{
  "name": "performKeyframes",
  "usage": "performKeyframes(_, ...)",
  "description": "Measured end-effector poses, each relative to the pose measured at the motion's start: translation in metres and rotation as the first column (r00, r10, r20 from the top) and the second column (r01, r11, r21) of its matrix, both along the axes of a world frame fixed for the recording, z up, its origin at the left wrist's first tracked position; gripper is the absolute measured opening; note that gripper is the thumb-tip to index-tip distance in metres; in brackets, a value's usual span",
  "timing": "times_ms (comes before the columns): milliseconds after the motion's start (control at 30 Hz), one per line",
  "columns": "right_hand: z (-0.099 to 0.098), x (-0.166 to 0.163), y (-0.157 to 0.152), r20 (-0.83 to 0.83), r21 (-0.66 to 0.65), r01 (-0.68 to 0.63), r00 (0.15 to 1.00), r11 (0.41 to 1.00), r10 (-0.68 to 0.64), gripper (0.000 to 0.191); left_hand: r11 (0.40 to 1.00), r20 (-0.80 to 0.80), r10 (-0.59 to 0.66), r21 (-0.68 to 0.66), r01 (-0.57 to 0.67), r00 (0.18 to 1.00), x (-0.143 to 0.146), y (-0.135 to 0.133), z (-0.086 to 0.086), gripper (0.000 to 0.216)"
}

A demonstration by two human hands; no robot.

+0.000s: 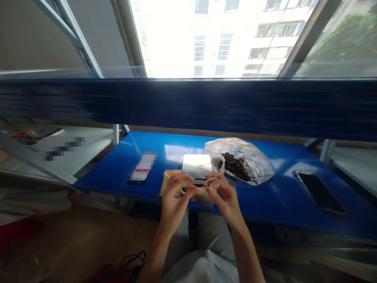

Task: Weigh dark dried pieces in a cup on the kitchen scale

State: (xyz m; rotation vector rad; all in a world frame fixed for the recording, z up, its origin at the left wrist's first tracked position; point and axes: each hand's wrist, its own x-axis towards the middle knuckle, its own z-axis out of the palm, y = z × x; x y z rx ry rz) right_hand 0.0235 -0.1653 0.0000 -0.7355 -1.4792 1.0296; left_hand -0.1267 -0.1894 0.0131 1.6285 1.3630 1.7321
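My left hand [174, 196] and my right hand [221, 192] meet over the near edge of the blue shelf [277, 196], fingers pinched on the top of a small clear bag [203, 196] that hangs between them. Just behind the hands sits a small silver scale [196, 166]. To its right lies a large clear plastic bag [250, 159] holding a heap of small dark pieces [235, 166]. A stack of small clear bags [167, 180] lies by my left hand.
A black phone [319, 191] lies face up on the shelf's right part. A small blurred packet [143, 168] lies at the left. A thick blue beam [188, 104] crosses above the shelf. A window is behind. My lap and a dark cable [132, 263] are below.
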Motion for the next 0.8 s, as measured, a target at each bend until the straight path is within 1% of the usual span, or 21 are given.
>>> performKeyframes(67,0.001,-0.001,0.001,0.004,0.028,0.055,0.998,0.998,-0.055,0.025,1.0,0.015,-0.031,-0.005,0.031,0.999,-0.002,0.0,0.0,0.011)
performKeyframes(167,0.003,-0.002,0.001,-0.002,0.035,0.081,0.997,0.996,-0.081,0.026,0.992,0.051,-0.121,-0.039,0.123,0.991,-0.006,0.001,-0.003,0.011)
performKeyframes(233,0.002,-0.002,0.002,0.002,0.028,0.102,0.995,0.994,-0.102,0.026,0.985,0.077,-0.154,-0.072,0.16,0.985,-0.008,0.001,-0.006,0.01)
performKeyframes(333,-0.002,-0.002,0.005,0.018,-0.001,0.13,0.991,0.992,-0.13,0.023,0.991,0.118,-0.115,-0.062,0.123,0.986,-0.008,0.004,-0.01,0.009)
performKeyframes(433,-0.007,-0.003,0.007,0.018,-0.043,0.115,0.993,0.992,-0.114,0.022,0.995,0.136,-0.093,-0.033,0.098,0.986,-0.005,0.007,-0.015,0.019)
performKeyframes(467,-0.009,-0.005,0.008,0.017,-0.048,0.109,0.994,0.993,-0.108,0.022,0.995,0.13,-0.092,-0.035,0.097,0.987,-0.004,0.008,-0.016,0.019)
performKeyframes(567,-0.013,-0.008,0.008,0.027,-0.049,0.095,0.995,0.994,-0.094,0.021,0.995,0.103,-0.077,-0.05,0.083,0.992,-0.002,0.011,-0.022,0.008)
performKeyframes(667,-0.013,-0.01,0.006,0.054,-0.056,0.052,0.997,0.997,-0.049,0.02,0.997,0.096,-0.056,-0.051,0.061,0.994,-0.001,0.011,-0.026,0.009)
performKeyframes(800,-0.011,-0.013,0.004,0.093,-0.082,0.012,0.996,0.997,-0.004,0.02,0.998,0.075,-0.065,-0.014,0.066,0.995,-0.001,0.009,-0.027,0.008)
